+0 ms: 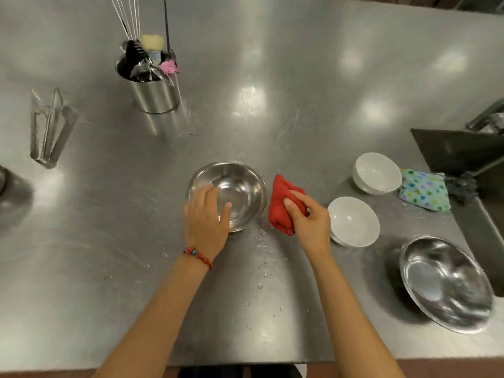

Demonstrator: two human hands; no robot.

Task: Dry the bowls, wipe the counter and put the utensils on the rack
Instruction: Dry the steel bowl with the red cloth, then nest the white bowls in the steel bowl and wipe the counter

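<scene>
A small steel bowl (240, 186) stands upright in the middle of the steel counter (300, 91). My left hand (206, 214) holds its near-left rim, thumb inside the bowl. Just right of it, my right hand (308, 219) grips a bunched red cloth (281, 203), which sits beside the bowl, not in it. Two white bowls (353, 221) (377, 171) stand to the right. A larger steel bowl (444, 282) lies tilted at the near right. Water drops dot the counter in front of the small bowl.
A steel utensil holder (154, 91) with a whisk, brush and other tools stands at the back left. Clear tongs (47, 129) lie at the left. A patterned cloth (424, 192) lies by the sink (463, 151) at the right edge.
</scene>
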